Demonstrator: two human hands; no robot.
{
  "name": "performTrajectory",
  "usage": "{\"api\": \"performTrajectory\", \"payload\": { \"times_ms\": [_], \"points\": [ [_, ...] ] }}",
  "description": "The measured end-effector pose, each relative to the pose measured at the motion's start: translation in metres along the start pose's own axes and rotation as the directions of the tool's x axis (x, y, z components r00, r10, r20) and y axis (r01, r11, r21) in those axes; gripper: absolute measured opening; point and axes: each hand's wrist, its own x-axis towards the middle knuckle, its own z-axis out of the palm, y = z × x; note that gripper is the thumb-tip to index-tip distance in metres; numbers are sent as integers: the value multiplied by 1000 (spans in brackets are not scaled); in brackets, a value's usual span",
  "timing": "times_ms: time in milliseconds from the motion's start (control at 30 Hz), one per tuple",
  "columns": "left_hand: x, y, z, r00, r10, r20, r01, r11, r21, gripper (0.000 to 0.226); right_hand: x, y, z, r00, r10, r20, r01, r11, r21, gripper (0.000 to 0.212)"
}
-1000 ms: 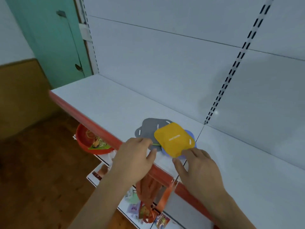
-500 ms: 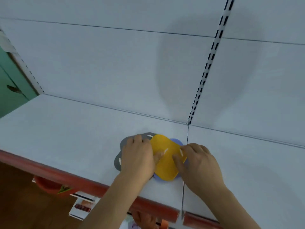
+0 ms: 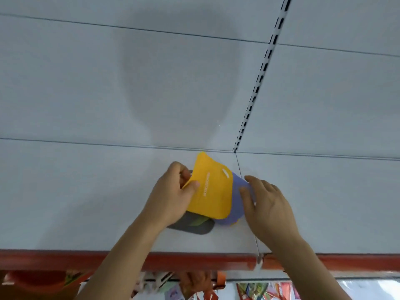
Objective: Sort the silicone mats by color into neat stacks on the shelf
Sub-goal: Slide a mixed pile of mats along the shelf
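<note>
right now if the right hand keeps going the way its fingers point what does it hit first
The right hand points up-left and already touches the blue mat; past that, probably the yellow mat held by the left hand.

A single head-worn wide-angle camera looks forward and down onto the white shelf (image 3: 86, 191) from close range, facing its back panel (image 3: 151, 83). The shelf's red front edge (image 3: 65, 259) crosses the lower frame; both forearms enter from the bottom edge. No second view is supplied.
</note>
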Motion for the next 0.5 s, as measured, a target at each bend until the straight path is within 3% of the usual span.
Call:
{"api": "performTrajectory", "payload": {
  "times_ms": [133,333,500],
  "points": [
    [-3,-12,3,997,7,76,-2,998,-57,28,-12,-3,5,998,57,-19,-58,997,-44,32],
    [4,-29,-39,996,-73,-52,65,987,-144,24,-17,-7,3,998,57,-1,-57,997,-46,31],
    [4,-48,-70,982,-143,-125,156,982,104,24,6,-47,14,976,45,215,-51,998,24,42]
  ]
}}
